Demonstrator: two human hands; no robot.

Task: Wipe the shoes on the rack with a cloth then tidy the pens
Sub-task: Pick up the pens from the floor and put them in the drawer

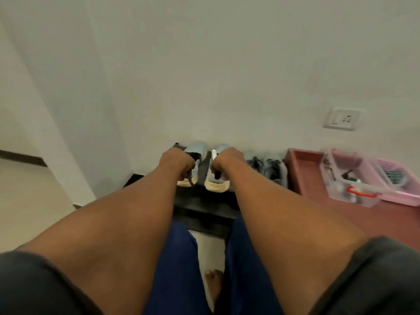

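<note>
My left hand (176, 163) and right hand (223, 163) were both curled at the pale shoes (217, 178) on the black rack (204, 203) — what they pinched I couldn't tell. No cloth showed; I judged the pens (394, 176) — in pink trays, right — untidied.

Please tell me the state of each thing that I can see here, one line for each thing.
Left hand: fingers curled, gripping something dark over the left pale shoe.
Right hand: fingers curled round a white pen.
Right pale shoe: upright on the black rack.
Grey shoes: upright, side by side, untouched.
Clear box: open, filled.
Pink basket: open, filled.
</note>
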